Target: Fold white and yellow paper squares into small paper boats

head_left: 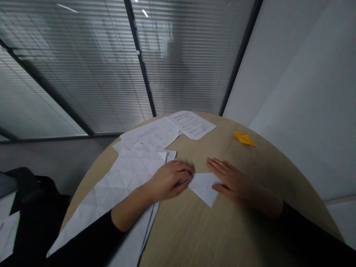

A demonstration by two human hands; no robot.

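A small piece of folded white paper (pixel 205 186) lies on the wooden table, one corner pointing towards me. At its left corner is my left hand (pixel 172 180), its fingers curled and the thumb and fingertips closed together on the paper's edge. My right hand (pixel 230 178) rests flat over the paper's right side, fingers stretched out, hiding that end. Left of the folded piece, large creased white sheets (pixel 119 185) spread out, partly beneath my left forearm.
An orange folded-paper piece (pixel 244 138) sits near the right rim of the round table (pixel 178 241). Printed sheets (pixel 191 124) lie at the far edge. Beyond are glass panels with blinds (pixel 183 85) and a pale wall (pixel 300 92). Dark seating (pixel 36 207) stands at lower left.
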